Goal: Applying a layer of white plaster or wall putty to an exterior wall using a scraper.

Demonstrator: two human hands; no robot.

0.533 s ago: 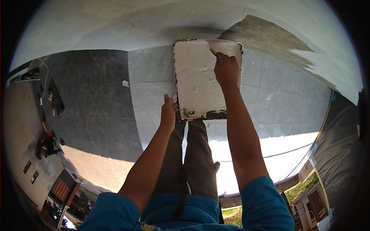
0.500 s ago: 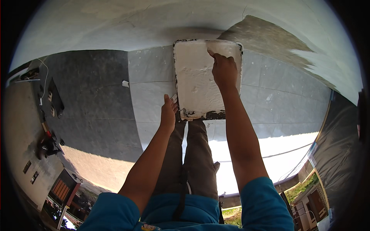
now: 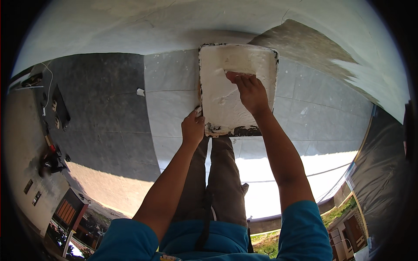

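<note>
A rectangular tray (image 3: 235, 102) with a dark, chipped rim lies in front of me, coated in smooth white paste like putty. My right hand (image 3: 253, 93) is closed on a flat reddish-brown scraper (image 3: 235, 77), its edge pressed into the paste in the upper part of the tray. A scraped patch shows just beyond it. Beside the tray's left edge, my left hand (image 3: 193, 127) has its fingers curled around a small whitish thing that I cannot make out. What bears the tray is hidden beneath it.
A pale wall (image 3: 130, 30) with a bare grey-brown patch (image 3: 305, 41) rises beyond the tray. Grey floor tiles (image 3: 172, 104) lie around my legs. A small white piece (image 3: 140, 92) and a white cord (image 3: 51, 82) are at left; dark sheeting (image 3: 387, 174) hangs at right.
My right hand has drawn back toward me across the paste, turning so the scraper shows more. My left hand's fingers have closed beside the tray's left edge.
</note>
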